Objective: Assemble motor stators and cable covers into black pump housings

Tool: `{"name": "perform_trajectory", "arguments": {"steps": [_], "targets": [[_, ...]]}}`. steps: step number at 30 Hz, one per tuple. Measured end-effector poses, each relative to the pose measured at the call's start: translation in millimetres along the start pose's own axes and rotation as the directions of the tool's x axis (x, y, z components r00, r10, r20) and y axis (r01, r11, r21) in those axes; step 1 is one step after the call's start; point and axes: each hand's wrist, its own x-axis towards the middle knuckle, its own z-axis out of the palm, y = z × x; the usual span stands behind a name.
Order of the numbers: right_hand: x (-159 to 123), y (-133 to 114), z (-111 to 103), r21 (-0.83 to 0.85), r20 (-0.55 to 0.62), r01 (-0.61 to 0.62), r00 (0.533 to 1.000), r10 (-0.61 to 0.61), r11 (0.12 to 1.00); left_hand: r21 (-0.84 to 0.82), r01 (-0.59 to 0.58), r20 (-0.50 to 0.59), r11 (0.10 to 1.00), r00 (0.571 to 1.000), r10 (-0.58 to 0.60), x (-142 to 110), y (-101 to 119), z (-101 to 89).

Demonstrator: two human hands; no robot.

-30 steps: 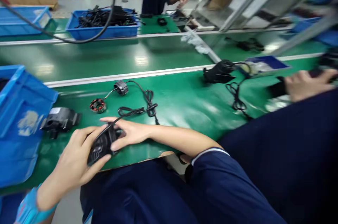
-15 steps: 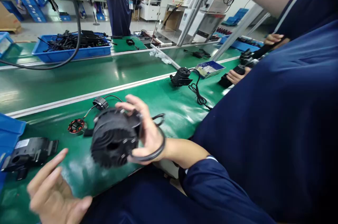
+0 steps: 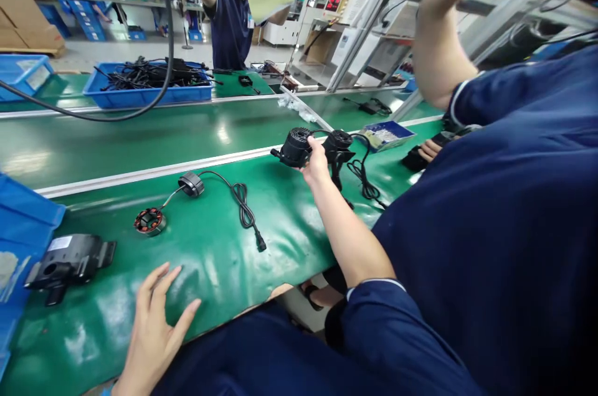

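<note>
Toward the back of the green bench, I have the right hand gripping a black casing, not yet released, beside a second casing already set down, the left hand empty, fingers spread, while the wired coil and labelled casing lie untouched.

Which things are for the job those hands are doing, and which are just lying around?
Probably for the job:
black vented unit, held in the right grip
second vented unit, beside it
copper-coloured ring, wired to the black cap and cable

Seemingly just around:
blue bin of cables, at the back
shallow blue tray, of small pieces
cardboard boxes
</note>
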Motion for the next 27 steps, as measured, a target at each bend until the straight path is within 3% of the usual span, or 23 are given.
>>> {"name": "perform_trajectory", "arguments": {"steps": [6,12,20,24,26,27], "targets": [[11.5,28.6,-0.1,-0.009,-0.034,-0.097,0.995,0.096,0.995,0.019,0.027,0.054,0.999,0.998,-0.028,-0.1,-1.6,0.4],[8.5,30.7,-6.2,0.022,-0.066,-0.124,0.99,0.125,0.992,0.012,0.032,0.108,0.999,0.994,-0.033,0.7,-2.0,-1.9],[1.9,28.6,-5.3,0.034,-0.11,-0.127,0.985,0.13,0.991,0.008,0.022,0.094,1.0,0.995,-0.023,0.4,-0.6,-2.5],[-21.4,25.7,-5.8,0.009,-0.237,-0.045,0.97,0.046,0.999,0.001,0.029,0.095,1.0,0.995,-0.029,-2.2,0.5,-3.3],[-47.9,26.7,-2.3,-0.012,-0.315,0.074,0.946,-0.074,0.997,-0.007,0.04,0.094,0.999,0.995,-0.039,-0.3,0.8,-7.1],[-63.3,27.7,1.5,-0.042,-0.297,0.169,0.939,-0.174,0.985,-0.005,0.041,0.09,0.999,0.995,-0.04,3.1,0.4,-10.2]]}}
